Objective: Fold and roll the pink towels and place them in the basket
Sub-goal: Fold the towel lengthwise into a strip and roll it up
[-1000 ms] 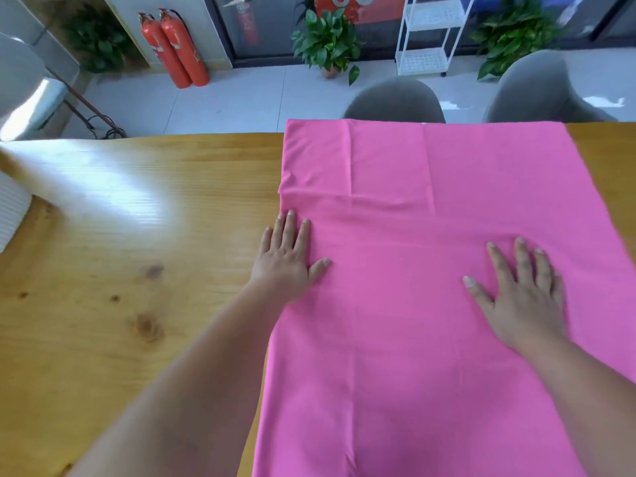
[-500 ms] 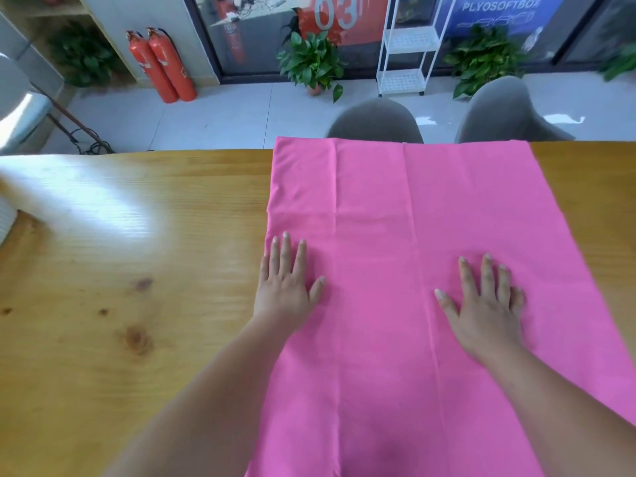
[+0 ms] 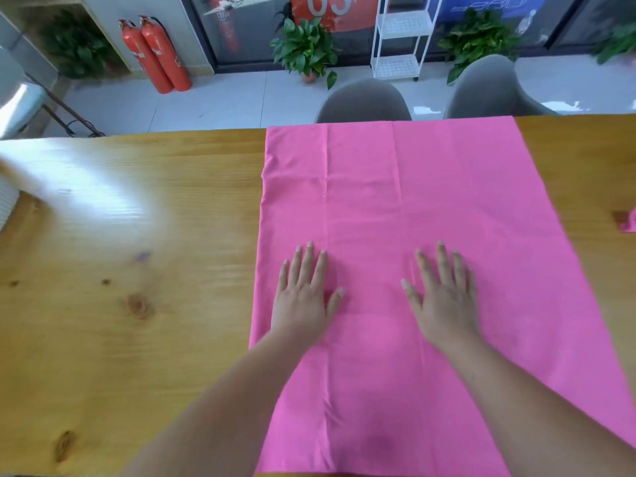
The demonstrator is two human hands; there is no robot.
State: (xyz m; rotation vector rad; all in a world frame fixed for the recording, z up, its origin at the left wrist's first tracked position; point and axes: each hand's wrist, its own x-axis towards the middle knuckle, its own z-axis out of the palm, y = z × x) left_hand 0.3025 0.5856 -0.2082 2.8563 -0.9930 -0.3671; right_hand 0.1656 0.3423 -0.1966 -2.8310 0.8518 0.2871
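Bright room with a pale tiled floor beyond a long wooden table (image 3: 120, 270). By the far wall, red fire extinguishers (image 3: 155, 53), a potted plant (image 3: 306, 49) and a white wire rack (image 3: 401, 39). Close against the table's far edge, a grey chair (image 3: 364, 101) and a second grey chair (image 3: 488, 91).

On the table, right of centre, a pink towel (image 3: 430, 187), spread flat from the far edge to the near one, with faint lengthwise creases.

Left hand (image 3: 303, 301) palm down on the towel, fingers straight and close together, thumb out to the side. Nothing gripped, only cloth pressed under the palm. Right hand (image 3: 444, 304) likewise palm down on the towel, fingers straight and slightly fanned, nothing pinched.

Against a second ago, both hands nearer to each other. Left hand then at the towel's left edge, partly over the wood, and now wholly on the cloth, a little in from that edge. Right hand then well toward the right side, and now near the middle. Towel in the same place, still flat and unfolded.

View tilted up somewhat since then, with more of the room in sight. At the right margin, a small pink scrap (image 3: 631, 223) on the table, too cut off to identify.
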